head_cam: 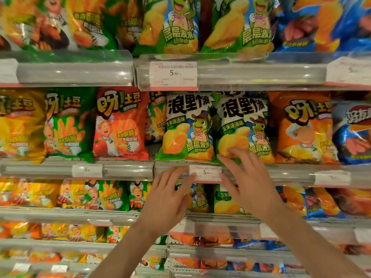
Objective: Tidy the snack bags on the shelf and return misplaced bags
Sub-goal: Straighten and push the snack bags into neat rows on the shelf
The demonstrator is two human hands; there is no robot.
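Observation:
Two green and white snack bags with a cartoon turtle stand side by side on the middle shelf, the left bag (186,127) and the right bag (244,127). My right hand (249,181) is open, fingers spread, its fingertips at the lower edge of the right bag. My left hand (170,195) is open too, held in front of the shelf rail (128,169) just left of the price tag (205,173), below the left bag. Neither hand grips a bag.
Red (120,125), green (66,125) and yellow (20,125) fry bags stand to the left, an orange bag (301,127) and a blue bag (353,133) to the right. More bags fill the shelf above (176,27) and the shelves below (80,195).

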